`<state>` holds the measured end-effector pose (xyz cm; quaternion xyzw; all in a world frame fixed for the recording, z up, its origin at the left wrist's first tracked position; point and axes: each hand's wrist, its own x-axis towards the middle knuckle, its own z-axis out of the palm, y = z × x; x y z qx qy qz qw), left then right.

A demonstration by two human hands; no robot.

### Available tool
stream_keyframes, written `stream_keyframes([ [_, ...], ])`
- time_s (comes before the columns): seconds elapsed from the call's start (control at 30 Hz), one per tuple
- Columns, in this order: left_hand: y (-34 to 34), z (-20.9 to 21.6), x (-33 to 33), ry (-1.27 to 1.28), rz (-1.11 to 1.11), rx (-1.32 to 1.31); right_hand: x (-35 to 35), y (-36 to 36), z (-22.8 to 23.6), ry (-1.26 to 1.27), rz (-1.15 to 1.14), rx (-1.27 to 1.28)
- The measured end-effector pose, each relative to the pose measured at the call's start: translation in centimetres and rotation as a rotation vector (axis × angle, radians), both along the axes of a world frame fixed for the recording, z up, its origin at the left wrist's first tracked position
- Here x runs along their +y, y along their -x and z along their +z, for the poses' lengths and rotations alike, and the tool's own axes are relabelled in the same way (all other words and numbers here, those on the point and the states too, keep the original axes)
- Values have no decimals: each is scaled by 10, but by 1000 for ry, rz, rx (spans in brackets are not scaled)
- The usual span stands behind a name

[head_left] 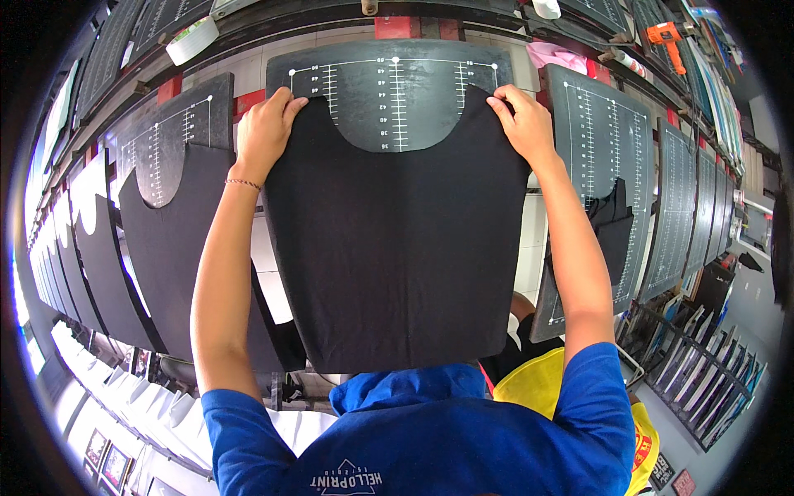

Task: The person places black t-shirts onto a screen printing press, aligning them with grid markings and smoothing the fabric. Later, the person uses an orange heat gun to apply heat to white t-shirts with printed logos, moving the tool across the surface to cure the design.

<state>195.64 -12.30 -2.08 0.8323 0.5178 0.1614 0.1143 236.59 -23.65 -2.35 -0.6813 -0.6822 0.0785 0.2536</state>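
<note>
A black shirt panel (397, 256) with a scooped neckline lies over a dark printing board (360, 78) with white ruler marks. My left hand (266, 134) pinches the panel's left shoulder corner near the far end of the board. At the opposite shoulder corner, my right hand (524, 126) has its thumb and fingers closed on the cloth. Between my hands the fabric hangs fairly smooth and covers most of the board. The board's ruler lines show through the neck opening and above it.
To the left, several boards carry similar black panels (178, 223). The right-hand board (608, 149) holds a crumpled black cloth piece (610, 227). A tape roll (192, 41) sits at far left, an orange heat gun (668, 41) at far right. A person in yellow (529, 384) is close by.
</note>
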Motion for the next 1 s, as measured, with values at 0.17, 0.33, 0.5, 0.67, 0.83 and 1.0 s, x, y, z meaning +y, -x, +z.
stream_keyframes([
  [0.17, -6, 2, -4, -16, 62, 71, -1, 2, 4, 97, -74, -48],
  [0.33, 7, -11, -42, -184, 283, -200, -42, 17, 3, -185, -231, 102],
  [0.5, 88, -59, -206, 1106, 598, -1088, -209, 37, -30, 148, -511, 905],
  [0.67, 123, -96, -396, 1326, 921, -1266, -392, 84, -94, 655, -652, 1631],
  [0.83, 153, -118, -428, 1301, 924, -1171, -460, 66, -116, 620, -884, 2026],
  [1.0, 158, -127, -422, 1321, 894, -1335, -472, 55, -123, 628, -777, 1847],
])
